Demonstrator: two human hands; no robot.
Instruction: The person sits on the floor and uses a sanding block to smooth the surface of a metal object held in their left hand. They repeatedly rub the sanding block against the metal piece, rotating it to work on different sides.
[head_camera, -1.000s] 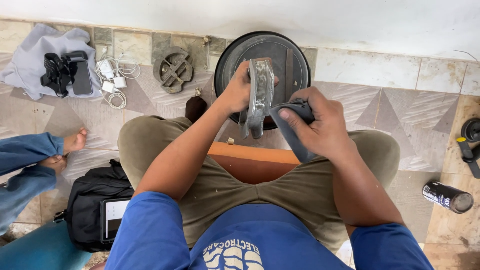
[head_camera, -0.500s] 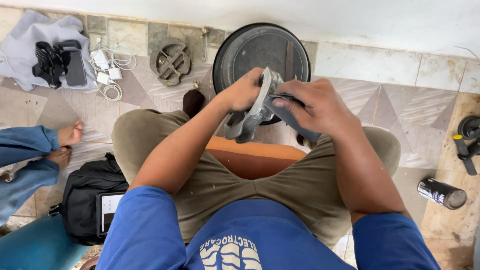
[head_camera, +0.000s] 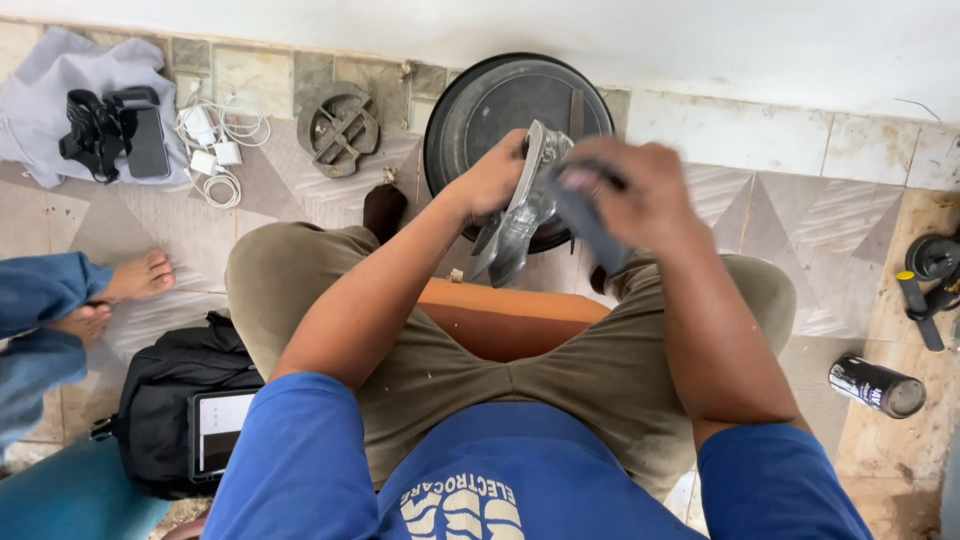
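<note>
Two bare hands meet over one dull grey, curved metal part (head_camera: 520, 215), held above the knees of a seated person in olive trousers; the left hand (head_camera: 490, 180) is closed around its upper end, and the right hand (head_camera: 640, 190), blurred, is closed on a dark grey strip of abrasive-looking sheet (head_camera: 585, 225) pressed against the part; behind it a round black metal pan (head_camera: 480, 100) leans at the foot of the pale wall (head_camera: 500, 25); just left of the pan lies a round rusty cast-metal piece with spokes (head_camera: 338, 128); the floor (head_camera: 760, 215) is of patterned grey and beige tiles, worn and stained; further left, white chargers and coiled cables (head_camera: 212, 145) lie beside a grey cloth (head_camera: 45, 95) bearing a black strap and a dark phone (head_camera: 145, 140); a black bag with a tablet (head_camera: 185, 415) sits by the left thigh; another person's bare feet (head_camera: 135, 280) show at the left edge; a black spray can (head_camera: 878, 386) lies on its side at the right.
</note>
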